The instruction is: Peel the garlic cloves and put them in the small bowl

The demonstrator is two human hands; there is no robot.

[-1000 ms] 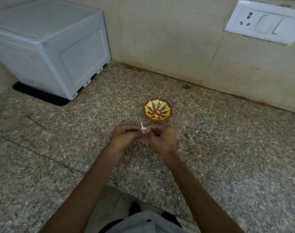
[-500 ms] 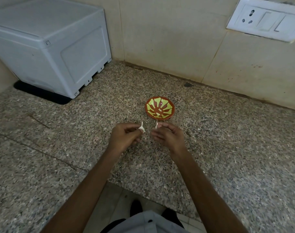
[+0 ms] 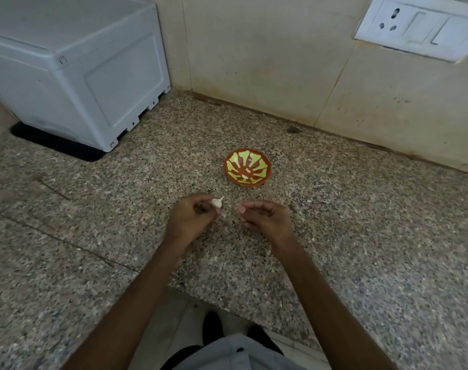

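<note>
A small red bowl [image 3: 247, 167] with a yellow-green pattern sits on the speckled granite counter [image 3: 361, 236], a little beyond my hands. My left hand [image 3: 192, 220] pinches a white garlic clove [image 3: 217, 202] between thumb and fingers; the clove's pointed tip sticks up to the right. My right hand [image 3: 266, 217] hovers a short gap to the right of the clove with fingers curled. Whether it holds a bit of peel I cannot tell. A small pale piece lies inside the bowl [image 3: 247, 170].
A large white plastic box [image 3: 75, 62] stands at the back left on a dark mat. A tiled wall with a switch and socket plate [image 3: 419, 25] rises behind the counter. The counter's front edge [image 3: 227, 303] lies close to my body.
My hands, joined on the clove a second ago, have pulled apart. The right hand drew away to the right with a strip of peel half a second ago; the left keeps the clove.
</note>
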